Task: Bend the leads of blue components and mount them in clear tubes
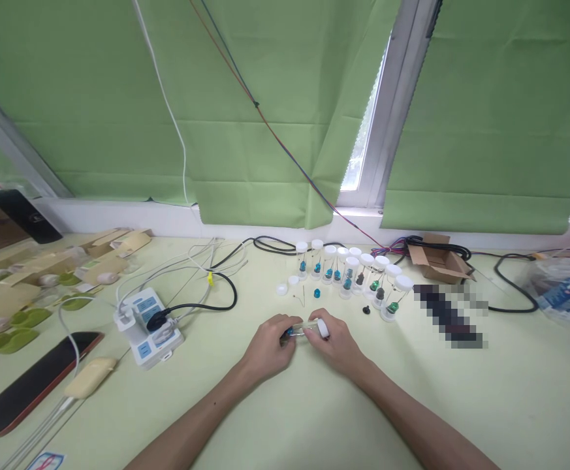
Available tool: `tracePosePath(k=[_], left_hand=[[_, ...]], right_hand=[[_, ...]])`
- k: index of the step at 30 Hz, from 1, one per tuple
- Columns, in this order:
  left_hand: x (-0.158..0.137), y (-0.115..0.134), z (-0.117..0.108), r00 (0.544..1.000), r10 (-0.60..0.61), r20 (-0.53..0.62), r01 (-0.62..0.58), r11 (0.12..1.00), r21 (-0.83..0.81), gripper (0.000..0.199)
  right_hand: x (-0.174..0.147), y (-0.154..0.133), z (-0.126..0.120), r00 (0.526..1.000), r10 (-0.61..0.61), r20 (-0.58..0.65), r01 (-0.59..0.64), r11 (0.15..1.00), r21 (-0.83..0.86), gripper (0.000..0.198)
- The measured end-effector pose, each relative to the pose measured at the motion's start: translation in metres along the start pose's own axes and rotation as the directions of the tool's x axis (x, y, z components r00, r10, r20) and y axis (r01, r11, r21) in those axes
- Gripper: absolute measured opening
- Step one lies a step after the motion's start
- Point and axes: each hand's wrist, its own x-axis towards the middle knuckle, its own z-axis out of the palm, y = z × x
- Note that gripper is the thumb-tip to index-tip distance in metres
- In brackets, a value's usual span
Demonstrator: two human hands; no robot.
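Between my hands a small clear vial (306, 328) lies on its side, low over the table. My left hand (272, 343) is closed round its bottom end, where something blue shows inside. My right hand (336, 343) grips the other end, at the white cap (322, 328). Just beyond stand several capped vials (348, 277) in a loose row, holding blue, green or brownish pieces on thin stems. A loose blue piece (316, 293), a dark piece (366, 310), thin bent wires (302, 297) and two white caps (281, 289) lie in front of the row.
To the left are a white power strip (148, 326) with plugs and cables, a phone (34, 385) and a cream-coloured adapter (91, 377). Yellowish packages (8, 307) cover the far left. An open cardboard box (441, 261) and black cables (507, 309) lie at the back right.
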Motion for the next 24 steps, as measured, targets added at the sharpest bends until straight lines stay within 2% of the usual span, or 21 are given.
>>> tracePosePath(k=[7, 15, 24], left_hand=[[0.0004, 0.0008, 0.0006, 1.0, -0.014, -0.013, 0.014, 1.0, 0.009, 0.04], [0.0011, 0.0025, 0.0022, 0.998, -0.049, -0.029, 0.05, 0.999, 0.004, 0.039], [0.0009, 0.0035, 0.0035, 0.997, -0.054, -0.05, 0.054, 0.999, 0.003, 0.04]], right_hand=[[-0.0007, -0.0003, 0.0022, 1.0, 0.015, -0.026, -0.016, 0.998, -0.062, 0.021], [0.0001, 0.0, 0.0037, 0.999, -0.022, -0.048, 0.018, 0.995, -0.094, 0.019], [0.0, 0.0003, 0.0032, 0.999, -0.037, -0.029, 0.033, 0.991, -0.133, 0.018]])
